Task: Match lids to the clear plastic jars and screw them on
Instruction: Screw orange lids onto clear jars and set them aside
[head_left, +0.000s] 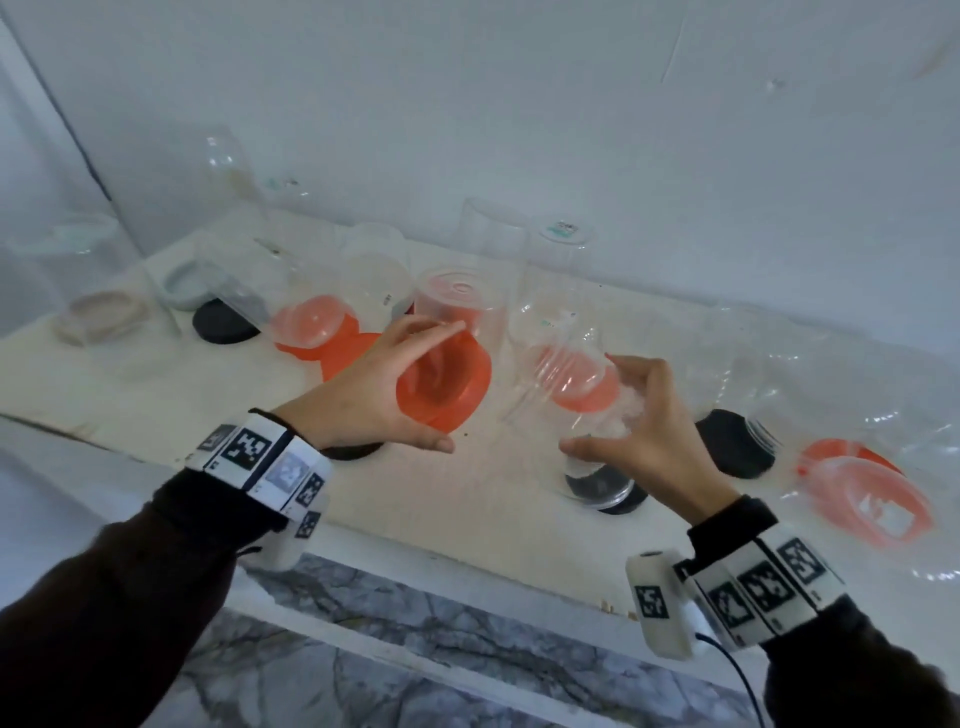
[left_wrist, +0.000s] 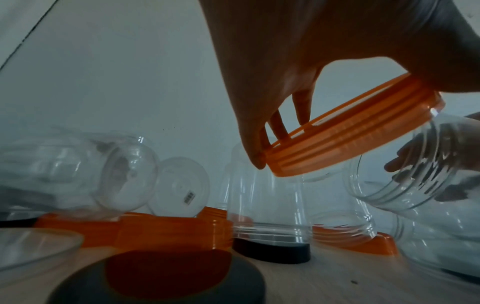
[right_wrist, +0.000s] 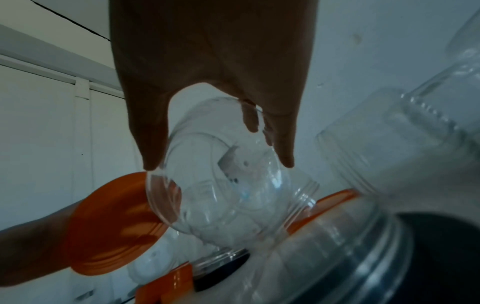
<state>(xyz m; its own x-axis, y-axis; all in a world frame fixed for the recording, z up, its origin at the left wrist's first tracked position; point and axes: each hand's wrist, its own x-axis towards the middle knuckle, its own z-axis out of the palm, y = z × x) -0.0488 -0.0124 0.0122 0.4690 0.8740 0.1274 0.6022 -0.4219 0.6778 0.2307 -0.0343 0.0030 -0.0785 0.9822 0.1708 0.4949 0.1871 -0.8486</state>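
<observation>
My left hand (head_left: 384, 384) grips a large orange screw lid (head_left: 447, 384) above the table, tilted with its open underside facing the right. The left wrist view shows the same orange lid (left_wrist: 348, 131) held by thumb and fingers at its rim. My right hand (head_left: 639, 415) holds a clear plastic jar (head_left: 561, 374) by its base, tipped on its side with the threaded mouth toward the lid. In the right wrist view the clear jar (right_wrist: 228, 189) sits between thumb and fingers, and the orange lid (right_wrist: 111, 224) is just beyond its mouth. Lid and jar are a little apart.
Several clear jars stand or lie on the white table (head_left: 467, 499), some upside down on orange lids (head_left: 311, 327) or black lids (head_left: 732, 441). A jar with an orange lid (head_left: 867, 499) lies at the right. Grey and beige lids (head_left: 104, 317) sit far left. A wall stands behind.
</observation>
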